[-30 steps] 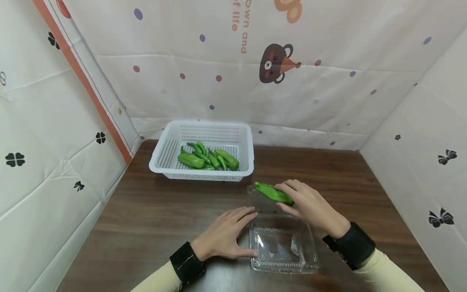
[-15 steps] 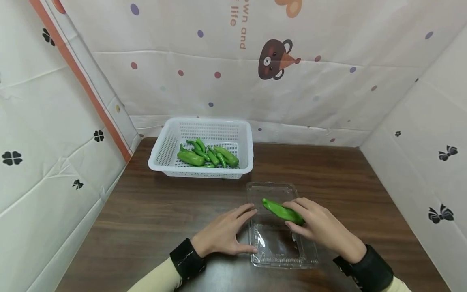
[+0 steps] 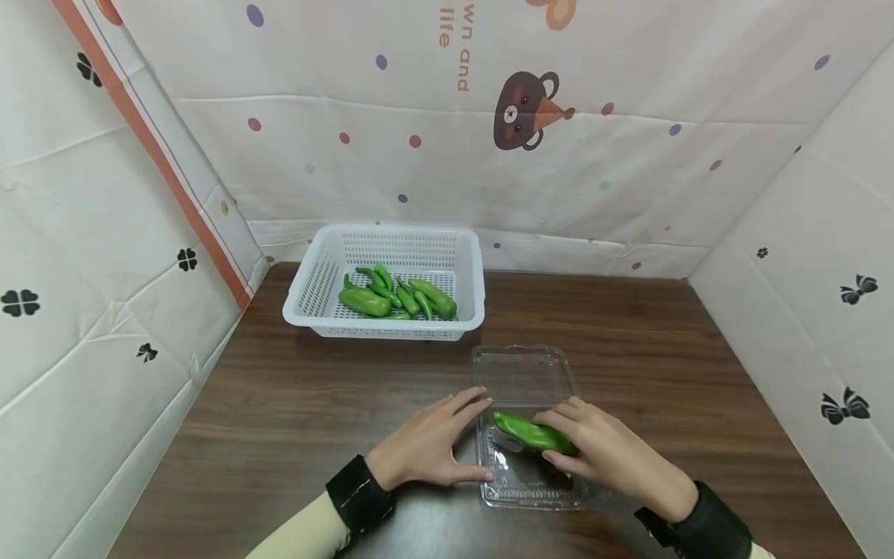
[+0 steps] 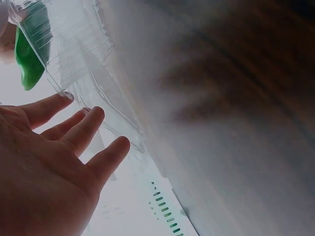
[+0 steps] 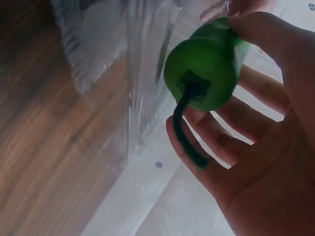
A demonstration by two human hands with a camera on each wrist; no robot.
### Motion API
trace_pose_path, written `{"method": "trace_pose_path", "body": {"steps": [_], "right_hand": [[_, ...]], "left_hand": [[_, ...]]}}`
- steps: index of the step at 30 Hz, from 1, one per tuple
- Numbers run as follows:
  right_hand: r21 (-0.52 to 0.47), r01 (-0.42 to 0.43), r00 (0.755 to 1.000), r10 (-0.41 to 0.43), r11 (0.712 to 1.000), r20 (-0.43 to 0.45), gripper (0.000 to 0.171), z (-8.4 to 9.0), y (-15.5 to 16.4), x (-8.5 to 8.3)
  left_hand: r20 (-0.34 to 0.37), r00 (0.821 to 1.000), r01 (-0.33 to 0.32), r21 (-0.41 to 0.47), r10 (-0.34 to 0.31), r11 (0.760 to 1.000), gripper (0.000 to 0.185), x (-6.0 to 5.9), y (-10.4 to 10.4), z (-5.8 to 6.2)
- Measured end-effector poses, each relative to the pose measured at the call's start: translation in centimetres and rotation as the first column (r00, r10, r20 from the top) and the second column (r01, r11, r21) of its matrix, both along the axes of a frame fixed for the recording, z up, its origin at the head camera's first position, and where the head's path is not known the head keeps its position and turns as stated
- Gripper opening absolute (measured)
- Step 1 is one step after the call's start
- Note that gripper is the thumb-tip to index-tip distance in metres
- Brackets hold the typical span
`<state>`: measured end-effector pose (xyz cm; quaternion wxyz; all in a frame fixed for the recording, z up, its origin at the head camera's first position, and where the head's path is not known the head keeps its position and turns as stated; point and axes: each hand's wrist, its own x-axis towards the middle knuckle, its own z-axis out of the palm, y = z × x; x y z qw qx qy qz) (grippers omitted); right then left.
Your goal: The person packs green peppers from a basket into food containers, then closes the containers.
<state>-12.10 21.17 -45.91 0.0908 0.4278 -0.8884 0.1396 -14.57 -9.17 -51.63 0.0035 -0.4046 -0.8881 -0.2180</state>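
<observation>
A clear plastic clamshell box lies on the table with its lid folded back, away from me. Over its base, my right hand grips a long green pepper between thumb and fingers. In the right wrist view the pepper's thick end and curved stem face the camera. My left hand is at the box's left side, fingers spread and fairly straight. Its fingertips touch the box wall in the left wrist view, where the pepper shows through the plastic.
A white perforated basket holding several green peppers stands at the back left of the brown wooden table. Printed white cloth hangs behind the table and along both sides.
My right hand has brought the green pepper toward me and down, from over the lid to over the box's base. My left hand has stayed at the box's left edge.
</observation>
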Motion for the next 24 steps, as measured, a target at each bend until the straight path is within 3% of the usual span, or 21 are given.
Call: {"method": "trace_pose_path", "body": {"steps": [7,15,24], "right_hand": [[0.087,0.047,0.992,-0.056,0.995,0.115,0.041,-0.4,-0.5,0.4],[0.139,0.064,0.979,-0.089,0.988,0.182,0.039,-1.0,-0.7,0.3],[0.089,0.030,0.967,-0.052,0.996,0.249,0.038,-2.2,-0.9,0.1]], "left_hand": [[-0.005,1.000,0.003,0.002,-0.003,1.000,0.101,-0.1,-0.1,-0.1],[0.000,1.000,0.005,0.003,-0.005,1.000,0.101,-0.2,-0.1,-0.1],[0.005,1.000,0.004,-0.004,-0.004,1.000,0.102,-0.3,-0.1,-0.2]]}}
